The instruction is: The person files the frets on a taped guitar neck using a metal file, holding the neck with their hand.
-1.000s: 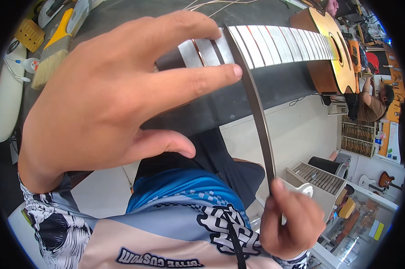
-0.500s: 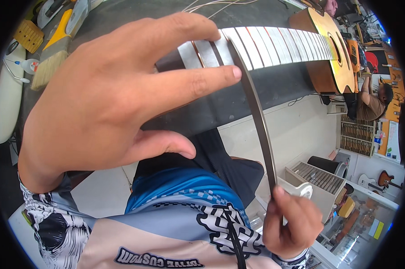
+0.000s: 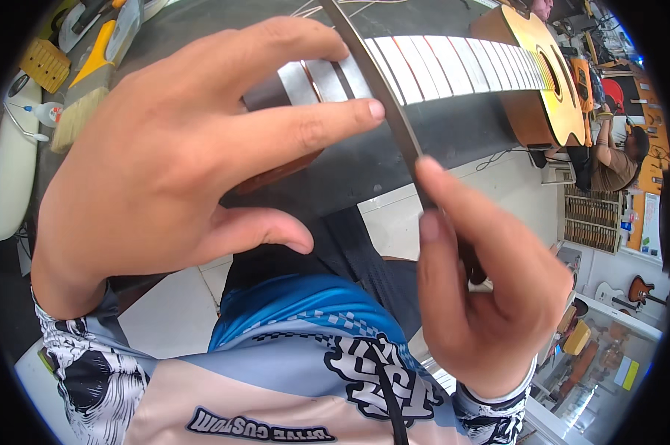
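Note:
A guitar neck [image 3: 442, 68] lies across the bench, its fretboard covered in silvery strips between the frets. The guitar's pale wooden body [image 3: 531, 89] is at the far right. My right hand [image 3: 498, 297] grips a long, thin dark metal file [image 3: 383, 89] between thumb and fingers. The file lies crosswise over the fretboard near the headstock end, its tip past the neck's far edge. My left hand [image 3: 164, 156] spreads over the headstock end, hiding much of it. Its index and middle fingertips rest beside the file; the thumb sticks out free.
A yellow-handled brush [image 3: 83, 115], a small glue bottle [image 3: 47, 113] and a yellow block [image 3: 45, 61] lie at the left of the black bench [image 3: 453, 141]. Another person [image 3: 616, 167] is at the far right. A glass case [image 3: 609, 356] stands lower right.
My right hand has pushed the file forward and up across the neck, so its tip now reaches beyond the far edge. My left hand has hardly moved.

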### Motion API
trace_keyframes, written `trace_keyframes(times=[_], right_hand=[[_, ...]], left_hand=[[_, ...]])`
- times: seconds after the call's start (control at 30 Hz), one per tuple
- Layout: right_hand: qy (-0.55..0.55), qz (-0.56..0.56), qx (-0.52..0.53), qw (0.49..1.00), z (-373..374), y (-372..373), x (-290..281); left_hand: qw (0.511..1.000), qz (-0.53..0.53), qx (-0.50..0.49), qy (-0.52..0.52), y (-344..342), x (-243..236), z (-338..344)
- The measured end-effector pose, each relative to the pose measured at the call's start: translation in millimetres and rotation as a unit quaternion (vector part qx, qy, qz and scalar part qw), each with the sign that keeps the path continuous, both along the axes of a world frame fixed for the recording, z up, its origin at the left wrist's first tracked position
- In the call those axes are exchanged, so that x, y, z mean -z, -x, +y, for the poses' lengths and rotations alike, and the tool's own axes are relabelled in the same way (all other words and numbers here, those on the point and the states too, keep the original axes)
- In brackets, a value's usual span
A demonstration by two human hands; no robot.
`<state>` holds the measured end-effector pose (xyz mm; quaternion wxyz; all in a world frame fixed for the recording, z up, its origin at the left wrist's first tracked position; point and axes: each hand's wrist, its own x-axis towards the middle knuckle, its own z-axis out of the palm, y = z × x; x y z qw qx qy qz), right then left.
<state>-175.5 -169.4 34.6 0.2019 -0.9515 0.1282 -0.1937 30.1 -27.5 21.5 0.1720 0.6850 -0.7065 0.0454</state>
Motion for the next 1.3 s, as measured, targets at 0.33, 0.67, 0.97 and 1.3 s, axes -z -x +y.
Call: trace_keyframes(times=[0.33, 0.67, 0.97, 1.3], right_hand=[[0.013, 0.065, 0.046, 0.997, 31, 97, -7], [-0.01, -0.024, -0.006, 1.0, -4, -19, 3], [-0.018, -0.061, 0.008, 0.998, 5, 56, 1], [-0.031, -0.032, 0.04, 0.998, 16, 100, 17]], left_hand=[[1.0, -0.016, 0.015, 0.007, -6, -3, -3], [1.0, 0.011, -0.002, 0.001, -4, 6, 1], [1.0, -0.011, 0.008, -0.018, -3, -4, -1], [0.997, -0.069, 0.011, -0.032, -6, -8, 1]])
